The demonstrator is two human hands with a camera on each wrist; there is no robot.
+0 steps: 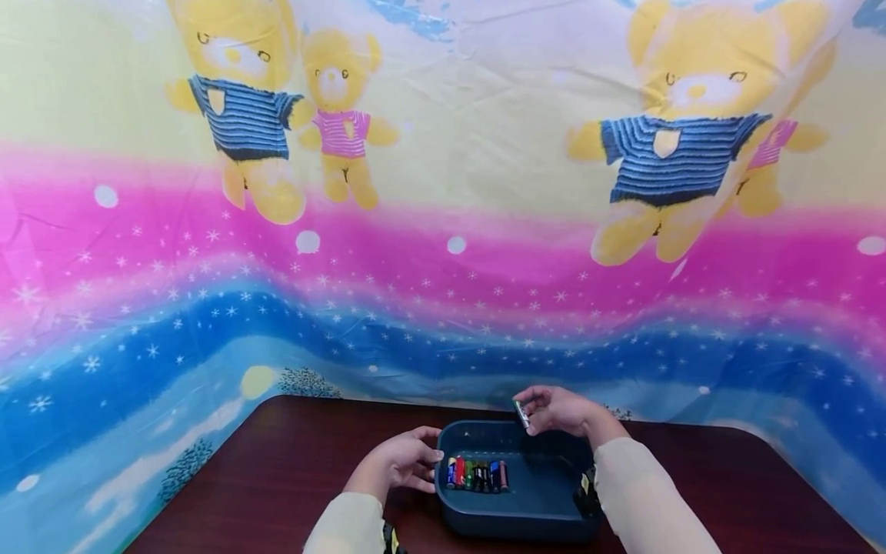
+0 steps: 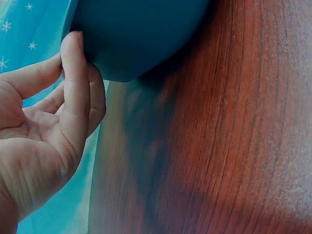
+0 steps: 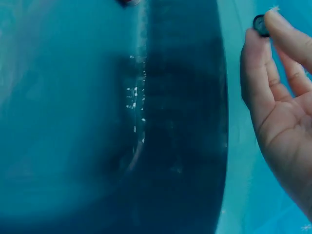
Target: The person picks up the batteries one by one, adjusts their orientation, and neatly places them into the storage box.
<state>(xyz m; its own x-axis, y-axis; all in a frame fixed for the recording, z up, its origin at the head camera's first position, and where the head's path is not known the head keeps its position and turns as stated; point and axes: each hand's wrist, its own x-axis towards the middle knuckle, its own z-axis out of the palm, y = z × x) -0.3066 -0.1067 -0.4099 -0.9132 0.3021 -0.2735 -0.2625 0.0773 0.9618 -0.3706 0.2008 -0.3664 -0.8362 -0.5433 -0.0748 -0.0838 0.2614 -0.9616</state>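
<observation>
A dark blue-green plastic basin (image 1: 522, 531) stands on the table, with a row of several batteries (image 1: 477, 475) in various colours lying side by side in its left part. My left hand (image 1: 408, 460) pinches the basin's left rim, thumb and fingertips at the edge in the left wrist view. Above the back rim, my right hand (image 1: 559, 412) holds one more battery (image 1: 521, 415) between thumb and fingers. In the right wrist view only the round end of that battery (image 3: 262, 25) shows at the fingertips, beside the basin wall.
The dark reddish-brown wooden table (image 1: 277, 477) spreads to both sides of the basin. Right behind its far edge hangs a printed cloth (image 1: 443, 285) with bears and snowflakes. Black wrist straps (image 1: 588, 488) sit at the sleeves.
</observation>
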